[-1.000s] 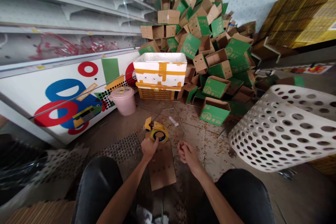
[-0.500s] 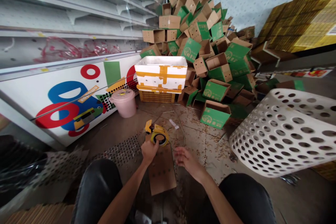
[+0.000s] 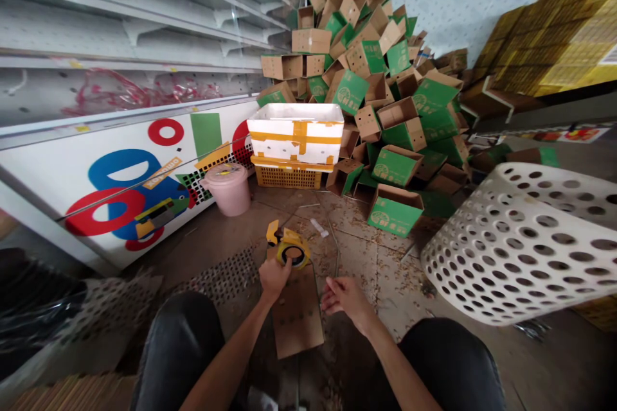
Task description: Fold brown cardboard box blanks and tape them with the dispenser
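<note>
A yellow tape dispenser (image 3: 288,246) rests on the top end of a flat piece of brown cardboard (image 3: 297,318) lying on the floor between my knees. My left hand (image 3: 274,277) is closed around the dispenser's handle, at the cardboard's upper left corner. My right hand (image 3: 341,295) hovers just off the cardboard's right edge, fingers loosely spread and holding nothing.
A white perforated basket (image 3: 523,244) lies tilted at the right. A tall heap of green and brown cartons (image 3: 380,83) fills the back. A taped white foam box (image 3: 295,131) sits on an orange crate (image 3: 288,175), next to a pink bucket (image 3: 227,187). A freezer chest (image 3: 120,173) lines the left.
My right hand opened from a loose fist and dropped lower beside the cardboard's right edge. My left hand stayed on the tape dispenser. The view tilted slightly.
</note>
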